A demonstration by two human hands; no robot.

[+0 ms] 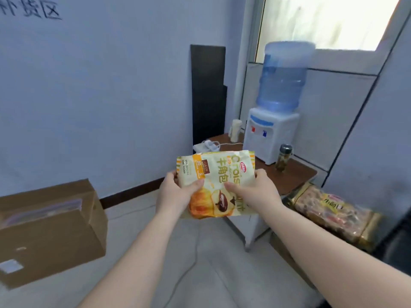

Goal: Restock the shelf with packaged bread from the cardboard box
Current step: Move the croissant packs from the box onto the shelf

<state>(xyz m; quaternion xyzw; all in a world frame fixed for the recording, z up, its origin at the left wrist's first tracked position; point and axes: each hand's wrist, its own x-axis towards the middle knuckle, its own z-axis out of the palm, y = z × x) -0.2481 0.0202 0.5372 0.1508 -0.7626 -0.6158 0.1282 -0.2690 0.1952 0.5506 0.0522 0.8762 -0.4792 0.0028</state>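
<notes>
Bread is what I am carrying just now: a croissant packet (216, 185) held out in front of me in mid-air, my left hand (175, 192) pinching its left edge and my right hand (255, 190) its right edge, the fingers (198, 184) clamped on the wrapper with thumbs lying across the printed face. I am judging this as the carry between the cardboard box (49, 230), sitting on the floor to my left, and the shelf, which I am not seeing clearly here. Another bread pack (333, 216) is lying low at my right, probably where I am heading. The next move is calling for a turn right and a level set-down. The table (295, 174) corner and the water dispenser (273, 134) are crowding that side, while the floor ahead is lying open.
</notes>
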